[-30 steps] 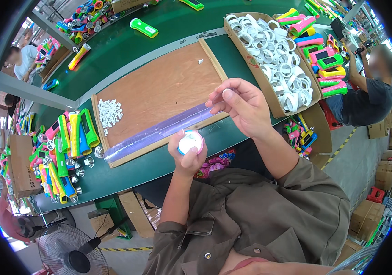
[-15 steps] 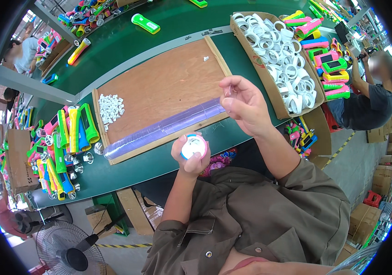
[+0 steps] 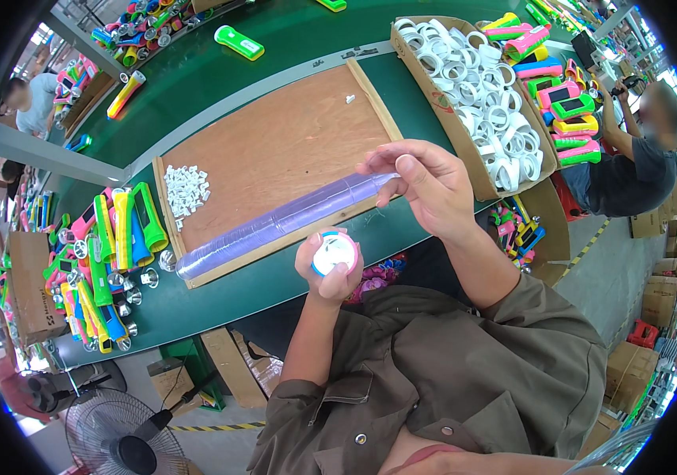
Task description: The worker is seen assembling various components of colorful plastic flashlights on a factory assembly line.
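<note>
Now the right hand (image 3: 433, 188) has come, half open, to the purple roll (image 3: 283, 218) at the tray's (image 3: 275, 150) near edge, putting it within reach; any hold I cannot tell; the left hand (image 3: 327, 290) clasps a white-faced piece (image 3: 334, 252) by the counter's (image 3: 196, 313) near edge

Markings, by position from the hands:

- Brown carton (image 3: 26, 277), well out to the left of the left hand (image 3: 329, 269): one short line of dark print on its side, turned to run along the edge, with a compact dark mark at its lower end.
- Ring carton (image 3: 443, 119), just beyond and to the right of the right hand (image 3: 437, 190): small reddish mark on the near wall; too blurred to tell whether lettering or emblem.
- Green flashlight (image 3: 239, 43), far ahead and left of the right hand: pale patch on the body, content illegible.
- Floor tape (image 3: 592, 247), right of the right hand: yellow-and-black warning stripes, wordless.
</note>
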A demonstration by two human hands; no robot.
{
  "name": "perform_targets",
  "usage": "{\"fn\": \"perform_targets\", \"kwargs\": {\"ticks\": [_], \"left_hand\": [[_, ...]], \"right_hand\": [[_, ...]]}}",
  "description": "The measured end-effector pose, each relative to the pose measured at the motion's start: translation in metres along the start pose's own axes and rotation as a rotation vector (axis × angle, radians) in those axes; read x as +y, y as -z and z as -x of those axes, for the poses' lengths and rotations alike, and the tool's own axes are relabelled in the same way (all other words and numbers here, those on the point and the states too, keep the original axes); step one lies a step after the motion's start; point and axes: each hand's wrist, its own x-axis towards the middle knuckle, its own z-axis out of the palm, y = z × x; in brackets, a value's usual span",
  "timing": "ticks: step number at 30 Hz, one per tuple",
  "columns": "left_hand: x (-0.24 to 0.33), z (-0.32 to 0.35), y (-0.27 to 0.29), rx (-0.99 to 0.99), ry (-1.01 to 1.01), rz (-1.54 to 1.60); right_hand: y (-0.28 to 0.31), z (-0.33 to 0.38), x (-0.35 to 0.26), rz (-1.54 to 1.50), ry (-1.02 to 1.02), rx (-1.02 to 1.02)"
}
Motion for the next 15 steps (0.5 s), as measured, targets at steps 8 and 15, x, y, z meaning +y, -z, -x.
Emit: {"fn": "perform_targets", "kwargs": {"ticks": [8, 15], "left_hand": [[-0.001, 0.000, -0.001, -0.001, -0.005, -0.008], [-0.001, 0.006, -0.001, -0.018, -0.001, -0.016]], "right_hand": [[0.005, -0.004, 0.007, -0.029, 0.074, 0.053], [0.011, -0.002, 0.008, -0.094, 0.055, 0.064]]}}
